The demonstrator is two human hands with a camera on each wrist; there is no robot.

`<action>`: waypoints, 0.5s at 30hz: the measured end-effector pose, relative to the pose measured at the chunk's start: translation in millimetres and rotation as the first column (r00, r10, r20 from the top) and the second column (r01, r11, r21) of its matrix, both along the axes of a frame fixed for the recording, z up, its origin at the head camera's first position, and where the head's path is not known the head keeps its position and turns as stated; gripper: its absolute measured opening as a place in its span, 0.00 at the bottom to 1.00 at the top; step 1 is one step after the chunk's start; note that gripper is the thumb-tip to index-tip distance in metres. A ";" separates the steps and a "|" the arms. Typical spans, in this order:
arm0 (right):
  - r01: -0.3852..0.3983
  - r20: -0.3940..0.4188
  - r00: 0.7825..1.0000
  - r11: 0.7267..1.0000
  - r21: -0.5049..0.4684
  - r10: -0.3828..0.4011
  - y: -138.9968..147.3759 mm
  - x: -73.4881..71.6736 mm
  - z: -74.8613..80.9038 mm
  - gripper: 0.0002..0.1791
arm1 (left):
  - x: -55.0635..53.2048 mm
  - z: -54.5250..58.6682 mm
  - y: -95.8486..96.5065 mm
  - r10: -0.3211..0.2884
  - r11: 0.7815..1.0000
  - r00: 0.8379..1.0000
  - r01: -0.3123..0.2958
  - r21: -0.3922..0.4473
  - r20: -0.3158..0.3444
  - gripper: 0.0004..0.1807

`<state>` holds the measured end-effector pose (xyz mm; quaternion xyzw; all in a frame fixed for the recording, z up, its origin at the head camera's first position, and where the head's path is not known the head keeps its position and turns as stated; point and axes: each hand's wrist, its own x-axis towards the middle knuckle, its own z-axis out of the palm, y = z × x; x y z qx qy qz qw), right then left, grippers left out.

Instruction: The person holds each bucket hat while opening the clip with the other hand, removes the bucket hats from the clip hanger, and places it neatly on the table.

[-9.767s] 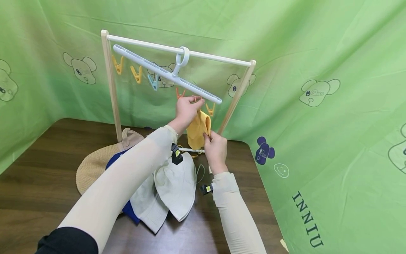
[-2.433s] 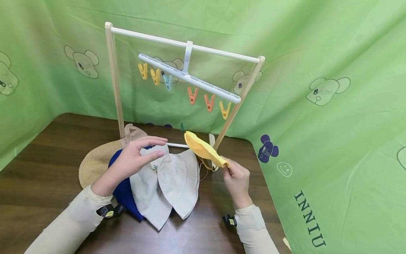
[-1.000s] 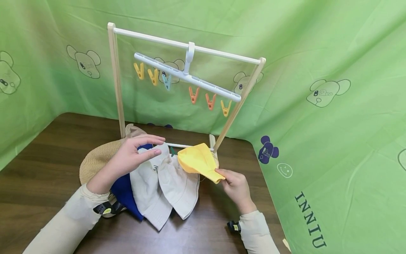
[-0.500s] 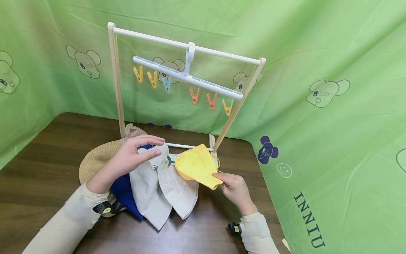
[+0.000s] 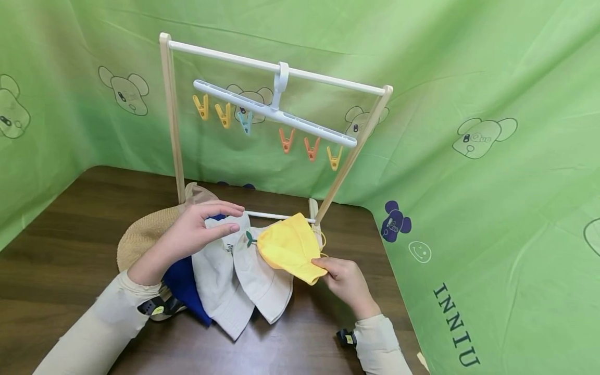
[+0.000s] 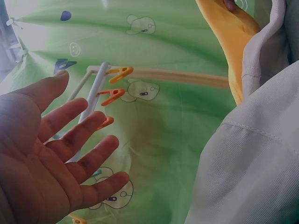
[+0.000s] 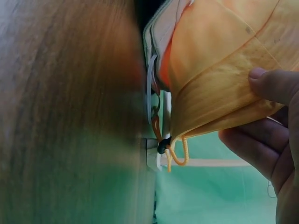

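Note:
My right hand (image 5: 349, 284) pinches the brim of a yellow bucket hat (image 5: 288, 245) between thumb and fingers. The hat has a green sprout (image 5: 251, 238) on its crown, and in the right wrist view a yellow drawstring with a black toggle (image 7: 163, 145) dangles from it. It overlaps a pale bucket hat (image 5: 262, 291) on the table. To the left, my left hand (image 5: 189, 237) hovers with fingers extended and thumb apart, holding nothing, above a second whitish hat (image 5: 217, 297) and a blue hat (image 5: 187, 286). A straw hat (image 5: 145, 237) lies partly behind that forearm.
Behind the hats stands a wooden rack (image 5: 170, 125) with a white top rail (image 5: 220, 55). A pale blue hanger (image 5: 309, 126) hangs from it, tilted down to the right, with several yellow, blue and orange clips dangling. Green cloth (image 5: 469, 78) surrounds the brown table (image 5: 61, 260).
Earlier both hands were up at the clips with the yellow hat. It is now down over the pale hats, its crown turned leftward; the left hand has withdrawn left. The hanger has swung slightly.

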<state>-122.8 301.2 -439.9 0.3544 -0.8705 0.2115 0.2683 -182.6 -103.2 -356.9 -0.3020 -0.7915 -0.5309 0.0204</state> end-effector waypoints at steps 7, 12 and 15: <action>-0.024 0.024 0.999 0.999 0.035 0.023 -1.1 1.6 0.5 0.22 | -0.1 0.6 -0.1 0.000 1.000 1.000 0.000 -0.009 -0.005 0.15; -0.025 0.069 0.997 0.997 0.078 0.020 0.4 3.1 -0.7 0.21 | 0.0 0.4 -0.8 -0.003 1.000 1.000 0.003 -0.015 -0.011 0.15; -0.032 0.085 0.996 0.995 0.098 0.023 0.2 3.8 -1.1 0.20 | -0.2 0.2 -1.4 -0.004 1.000 1.000 0.004 -0.015 -0.013 0.15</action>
